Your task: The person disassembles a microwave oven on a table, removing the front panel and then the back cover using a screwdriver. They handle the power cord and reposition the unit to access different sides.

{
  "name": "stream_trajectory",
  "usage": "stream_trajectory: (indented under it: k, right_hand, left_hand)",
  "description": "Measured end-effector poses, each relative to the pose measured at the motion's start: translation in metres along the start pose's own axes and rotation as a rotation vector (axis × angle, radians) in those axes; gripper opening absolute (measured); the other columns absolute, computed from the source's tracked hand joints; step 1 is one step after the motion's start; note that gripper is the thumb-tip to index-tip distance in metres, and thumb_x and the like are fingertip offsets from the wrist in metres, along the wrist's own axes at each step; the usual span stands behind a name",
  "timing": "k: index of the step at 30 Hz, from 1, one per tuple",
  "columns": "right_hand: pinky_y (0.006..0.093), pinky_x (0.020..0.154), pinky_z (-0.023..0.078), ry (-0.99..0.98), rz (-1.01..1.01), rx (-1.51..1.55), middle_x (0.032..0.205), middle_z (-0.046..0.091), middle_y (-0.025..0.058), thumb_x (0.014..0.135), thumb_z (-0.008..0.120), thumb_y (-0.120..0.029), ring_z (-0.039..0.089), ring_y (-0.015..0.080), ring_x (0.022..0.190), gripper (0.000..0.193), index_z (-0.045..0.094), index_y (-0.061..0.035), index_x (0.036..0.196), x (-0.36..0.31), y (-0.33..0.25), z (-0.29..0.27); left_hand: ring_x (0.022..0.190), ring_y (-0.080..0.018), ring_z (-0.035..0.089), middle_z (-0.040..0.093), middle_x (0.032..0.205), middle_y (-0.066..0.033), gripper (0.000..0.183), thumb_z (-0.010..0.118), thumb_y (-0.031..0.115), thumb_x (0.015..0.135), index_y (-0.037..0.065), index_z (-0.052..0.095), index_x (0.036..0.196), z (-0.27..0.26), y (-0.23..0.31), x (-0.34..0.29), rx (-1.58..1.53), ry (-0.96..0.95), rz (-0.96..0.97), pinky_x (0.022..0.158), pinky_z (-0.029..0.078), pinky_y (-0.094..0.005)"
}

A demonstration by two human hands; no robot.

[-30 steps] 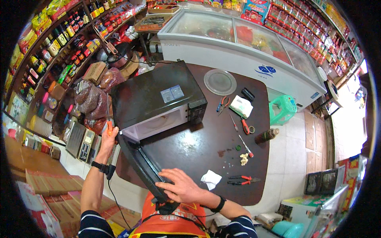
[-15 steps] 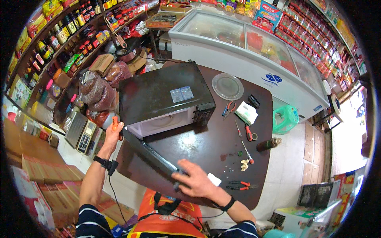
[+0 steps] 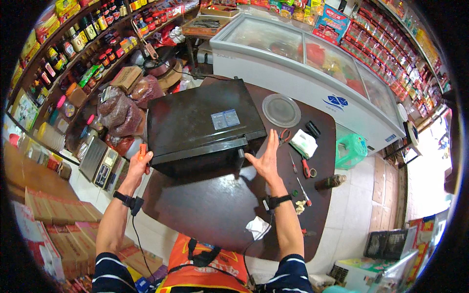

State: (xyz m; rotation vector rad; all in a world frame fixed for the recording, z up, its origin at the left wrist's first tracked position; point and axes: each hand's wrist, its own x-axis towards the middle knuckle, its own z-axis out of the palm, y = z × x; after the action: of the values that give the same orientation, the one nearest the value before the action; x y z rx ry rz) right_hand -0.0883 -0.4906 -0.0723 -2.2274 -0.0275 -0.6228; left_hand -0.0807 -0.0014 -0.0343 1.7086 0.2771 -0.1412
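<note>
A black microwave oven (image 3: 190, 112) stands on the dark brown table (image 3: 195, 200), with its door (image 3: 195, 161) swung up against the front. My left hand (image 3: 139, 165) is closed around an orange-handled tool (image 3: 142, 150) at the oven's left front corner; the tool's lower part is hidden. Beside the door's right end, near its handle (image 3: 240, 161), my right hand (image 3: 266, 158) is open, thumb and fingers spread. Whether the thumb touches the handle I cannot tell. A round glass turntable plate (image 3: 281, 111) lies right of the oven.
Along the table's right side are pliers (image 3: 284, 137), a white packet (image 3: 304, 141), a screwdriver (image 3: 304, 191) and a brown bottle (image 3: 330, 181). Crumpled white paper (image 3: 258, 227) lies near the front edge. A chest freezer (image 3: 303, 73) stands behind; bagged goods (image 3: 117, 110) crowd the left.
The microwave door has swung from wide open to against the front, hiding the bright interior. My right hand has moved forward and right with it, fingers spreading. My left hand stays at the corner.
</note>
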Motion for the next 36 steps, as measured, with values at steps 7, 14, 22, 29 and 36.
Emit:
stream_trajectory:
  k: [7,14,22,29,36]
  right_hand:
    - [0.0461,0.115,0.051,0.017,0.077,0.091,0.151,0.058,0.0206,0.068,0.099,-0.012,0.059,0.0409,0.138,0.111,0.041,-0.0092,0.162,0.020,-0.003,0.009]
    - [0.0453,0.115,0.051,-0.001,0.129,0.124,0.150,0.058,0.0204,0.070,0.098,-0.013,0.060,0.0402,0.137,0.107,0.042,-0.0076,0.161,0.023,-0.002,0.011]
    - [0.0449,0.117,0.050,-0.028,0.108,0.090,0.159,0.053,0.0213,0.073,0.097,-0.012,0.057,0.0385,0.142,0.111,0.036,-0.0068,0.165,0.017,-0.013,0.004]
    - [0.0475,0.120,0.047,-0.001,0.124,0.076,0.157,0.051,0.0240,0.074,0.098,-0.020,0.053,0.0427,0.145,0.112,0.035,-0.0047,0.164,-0.012,-0.024,-0.006]
    - [0.0468,0.119,0.047,0.025,0.108,0.058,0.158,0.051,0.0237,0.077,0.097,-0.020,0.053,0.0420,0.145,0.110,0.034,-0.0048,0.165,-0.020,-0.021,-0.009]
  left_hand:
    - [0.052,-0.0094,0.051,0.053,0.076,0.0036,0.028,0.076,0.032,0.104,0.010,0.060,0.098,0.003,0.008,-0.004,0.027,0.036,-0.054,0.047,0.042,-0.0267]
    - [0.053,-0.0080,0.051,0.057,0.077,0.0054,0.029,0.076,0.037,0.103,0.013,0.063,0.109,0.002,0.005,-0.001,0.042,0.012,-0.050,0.047,0.038,-0.0261]
    - [0.063,-0.0065,0.052,0.057,0.082,0.0064,0.027,0.077,0.036,0.103,0.013,0.064,0.103,-0.001,0.012,-0.003,0.105,-0.005,-0.048,0.055,0.039,-0.0250]
    - [0.060,-0.0089,0.052,0.059,0.079,0.0022,0.025,0.076,0.031,0.103,0.009,0.064,0.101,-0.003,0.019,-0.004,0.045,-0.027,-0.061,0.051,0.039,-0.0263]
    - [0.062,-0.0070,0.052,0.058,0.083,0.0051,0.026,0.075,0.035,0.104,0.011,0.065,0.106,-0.004,0.010,-0.023,0.107,-0.042,-0.083,0.052,0.040,-0.0252]
